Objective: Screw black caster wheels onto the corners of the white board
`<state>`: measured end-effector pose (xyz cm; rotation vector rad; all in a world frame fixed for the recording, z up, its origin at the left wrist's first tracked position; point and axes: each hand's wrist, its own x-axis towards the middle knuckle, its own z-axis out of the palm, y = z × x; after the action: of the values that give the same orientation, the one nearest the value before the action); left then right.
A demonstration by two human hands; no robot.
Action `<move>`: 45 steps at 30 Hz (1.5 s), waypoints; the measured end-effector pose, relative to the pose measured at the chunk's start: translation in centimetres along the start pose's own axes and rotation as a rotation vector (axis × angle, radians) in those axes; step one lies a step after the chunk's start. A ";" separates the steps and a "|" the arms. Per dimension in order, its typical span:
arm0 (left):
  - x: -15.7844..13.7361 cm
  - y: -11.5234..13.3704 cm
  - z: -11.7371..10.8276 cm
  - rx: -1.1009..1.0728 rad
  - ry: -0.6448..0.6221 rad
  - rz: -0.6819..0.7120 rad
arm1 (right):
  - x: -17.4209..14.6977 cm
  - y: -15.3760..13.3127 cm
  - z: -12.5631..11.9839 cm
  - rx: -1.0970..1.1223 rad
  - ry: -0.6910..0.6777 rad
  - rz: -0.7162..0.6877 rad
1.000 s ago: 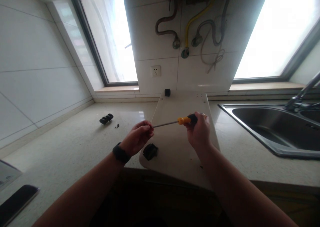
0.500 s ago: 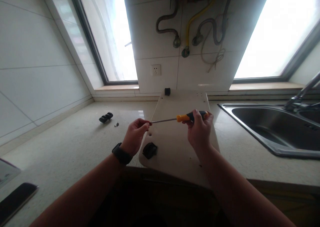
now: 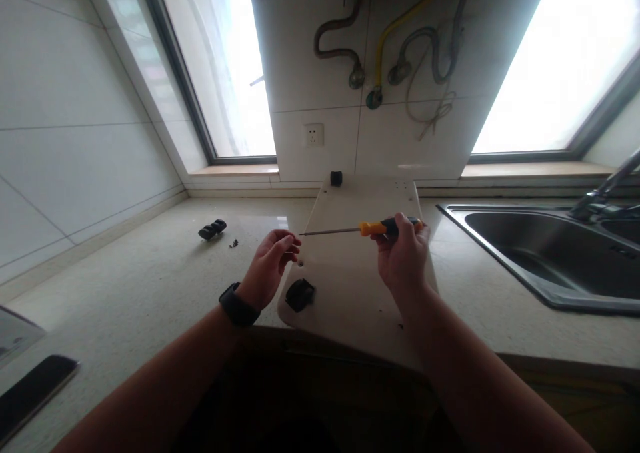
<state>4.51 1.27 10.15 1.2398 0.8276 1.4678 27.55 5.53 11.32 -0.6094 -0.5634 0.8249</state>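
Observation:
My right hand [image 3: 404, 253] grips the yellow and black handle of a screwdriver [image 3: 373, 228], its shaft pointing left. At the shaft's tip, my left hand [image 3: 270, 260] has thumb and fingertips pinched together; whatever is between them is too small to make out. A narrow gap shows between the tip and those fingers. Beneath both hands lies a pale flat board [image 3: 350, 286] with small holes. One black fitting [image 3: 300, 296] sits at its near left corner, another black fitting [image 3: 336, 178] at the far left.
On the counter [image 3: 150, 293] to the left lie a black ribbed piece [image 3: 213, 229] and several tiny screws [image 3: 233, 243]. A dark flat object [image 3: 37, 396] is at the near left. The steel sink [image 3: 540, 253] is on the right. Pipes [image 3: 340, 53] hang on the wall.
The screwdriver has drawn slightly right and up, so its tip has come away from my left fingertips. My left hand has shifted a little left.

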 end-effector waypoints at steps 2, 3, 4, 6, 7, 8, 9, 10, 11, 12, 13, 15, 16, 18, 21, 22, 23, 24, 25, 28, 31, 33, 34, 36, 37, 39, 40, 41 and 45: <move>-1.1 -0.4 -0.9 0.212 -0.054 0.068 | 0.2 -0.1 -0.1 -0.002 0.002 -0.006; -1.9 -0.6 -1.4 0.338 -0.089 0.096 | 0.3 -0.1 -0.1 -0.005 0.001 -0.010; -2.6 -0.8 -1.9 0.467 -0.128 0.114 | 0.4 -0.1 -0.1 -0.007 -0.001 -0.015; -4.2 -1.1 -2.7 0.697 -0.207 0.146 | 0.5 -0.2 -0.1 -0.006 -0.010 -0.032; -4.8 -1.3 -3.0 0.785 -0.233 0.157 | 0.5 -0.3 -0.1 -0.003 -0.015 -0.043; -5.3 -1.6 -3.2 0.851 -0.246 0.174 | 0.6 -0.4 -0.1 0.001 -0.019 -0.056; -5.7 -1.9 -3.3 0.902 -0.246 0.197 | 0.6 -0.5 0.0 0.000 -0.019 -0.075; -5.9 -2.2 -3.4 0.941 -0.243 0.231 | 0.5 -0.6 -0.1 -0.007 -0.019 -0.099; -6.0 -2.5 -3.5 0.970 -0.242 0.278 | 0.4 -0.7 -0.1 -0.022 -0.024 -0.136; -6.0 -2.8 -3.5 0.991 -0.243 0.328 | 0.2 -0.9 -0.1 -0.046 -0.038 -0.187; -5.9 -3.1 -3.6 1.004 -0.248 0.379 | 0.0 -1.1 0.0 -0.081 -0.061 -0.253; -5.6 -3.7 -3.7 1.007 -0.252 0.453 | -0.8 -1.4 0.1 -0.166 -0.132 -0.415; -5.5 -3.9 -3.8 1.002 -0.247 0.475 | -1.2 -1.6 0.1 -0.205 -0.172 -0.497; -5.3 -4.1 -3.9 0.988 -0.237 0.503 | -2.2 -1.9 0.4 -0.257 -0.254 -0.627; -5.0 -4.1 -4.0 0.966 -0.244 0.530 | -3.5 -2.3 0.7 -0.274 -0.358 -0.701; -4.9 -4.1 -4.0 0.963 -0.245 0.532 | -3.8 -2.4 0.8 -0.272 -0.380 -0.705; -4.9 -4.0 -4.0 0.963 -0.246 0.531 | -4.0 -2.5 0.8 -0.272 -0.397 -0.704; -4.8 -4.0 -4.0 0.964 -0.246 0.529 | -4.2 -2.5 0.8 -0.274 -0.408 -0.700; -4.8 -4.0 -4.0 0.966 -0.248 0.525 | -4.3 -2.6 0.8 -0.277 -0.418 -0.699; -4.8 -4.1 -4.1 0.967 -0.247 0.520 | -4.3 -2.7 0.8 -0.283 -0.452 -0.703; -4.9 -4.2 -4.1 0.972 -0.235 0.512 | -4.4 -2.7 0.7 -0.272 -0.487 -0.702; -4.9 -4.3 -4.2 0.977 -0.234 0.509 | -4.4 -2.7 0.6 -0.270 -0.501 -0.701; -4.9 -4.4 -4.2 0.980 -0.236 0.511 | -4.5 -2.7 0.6 -0.270 -0.503 -0.704; -4.9 -4.4 -4.2 0.988 -0.241 0.520 | -4.7 -2.7 0.6 -0.278 -0.510 -0.707; -4.9 -4.4 -4.2 0.992 -0.242 0.523 | -4.7 -2.6 0.6 -0.282 -0.518 -0.711; -4.9 -4.4 -4.1 0.994 -0.243 0.525 | -4.9 -2.5 0.7 -0.294 -0.537 -0.722; -4.9 -4.3 -4.1 0.992 -0.242 0.524 | -5.0 -2.5 0.7 -0.298 -0.544 -0.724; -4.9 -4.3 -4.0 0.990 -0.241 0.523 | -5.0 -2.4 0.7 -0.300 -0.545 -0.722; -4.9 -4.2 -4.0 0.991 -0.238 0.512 | -5.2 -2.4 0.8 -0.295 -0.551 -0.693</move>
<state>1.61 -1.95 3.96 2.4581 1.1786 1.2442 25.30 0.31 12.36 -0.3987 -1.3274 0.2342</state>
